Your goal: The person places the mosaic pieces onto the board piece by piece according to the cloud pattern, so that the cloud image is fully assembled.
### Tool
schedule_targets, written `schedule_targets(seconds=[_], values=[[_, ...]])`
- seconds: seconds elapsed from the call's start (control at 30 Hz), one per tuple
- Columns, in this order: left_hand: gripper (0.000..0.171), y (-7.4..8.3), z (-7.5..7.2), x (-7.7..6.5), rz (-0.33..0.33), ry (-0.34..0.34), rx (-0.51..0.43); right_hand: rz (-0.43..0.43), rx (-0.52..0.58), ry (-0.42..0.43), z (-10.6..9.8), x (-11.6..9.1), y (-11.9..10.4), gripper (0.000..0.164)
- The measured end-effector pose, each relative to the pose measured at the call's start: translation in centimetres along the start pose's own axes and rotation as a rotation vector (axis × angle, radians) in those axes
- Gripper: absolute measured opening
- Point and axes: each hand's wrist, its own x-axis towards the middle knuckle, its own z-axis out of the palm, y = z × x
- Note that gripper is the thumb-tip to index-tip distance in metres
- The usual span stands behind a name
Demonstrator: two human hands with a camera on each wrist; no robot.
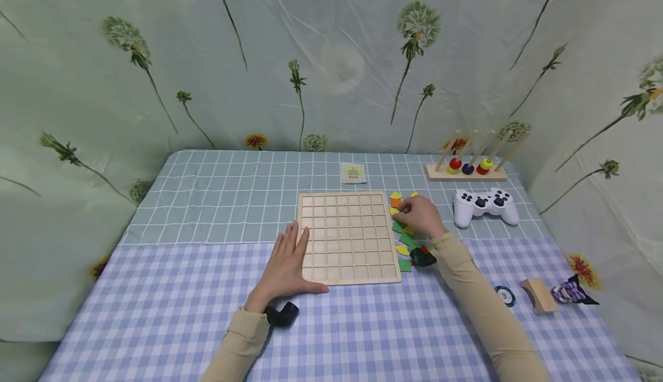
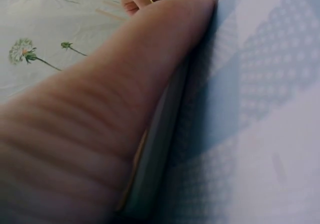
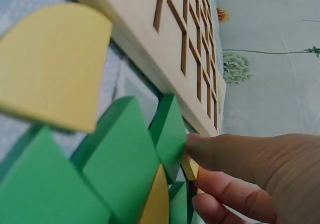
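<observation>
A square wooden grid board (image 1: 348,238) lies on the cloth. My left hand (image 1: 284,264) rests along its left edge and lower left corner, fingers straight and thumb spread. In the left wrist view the thumb (image 2: 145,43) lies along the board's side. My right hand (image 1: 422,216) is just beyond the board's right edge, thumb and fingers pinching a small yellow block (image 3: 190,167) that they partly hide. Around it lie green blocks (image 3: 120,159), a yellow quarter-round block (image 3: 55,66) and an orange block (image 1: 396,202).
A small pattern card (image 1: 353,173) lies behind the board. At the back right stand a peg rack (image 1: 466,176) with coloured beads and a white game controller (image 1: 485,206). A round chip (image 1: 505,296), a wooden arch block (image 1: 540,295) and a dark-and-purple item (image 1: 572,291) lie at the right.
</observation>
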Motion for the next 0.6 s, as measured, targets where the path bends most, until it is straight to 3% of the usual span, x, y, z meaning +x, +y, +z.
schedule_targets(seconds=[0.37,0.47,0.6], values=[[0.13,0.2,-0.1,-0.3,-0.009,-0.015,-0.003,0.129,0.267,0.008,0.7,0.0,0.1,0.022],[0.13,0.1,-0.2,-0.3,-0.004,-0.011,0.005,0.094,0.34,0.022,0.8,-0.2,-0.3,0.022],[0.131,0.0,-0.2,-0.2,-0.004,-0.009,0.019,-0.029,0.446,-0.005,1.3,-0.2,-1.8,0.027]])
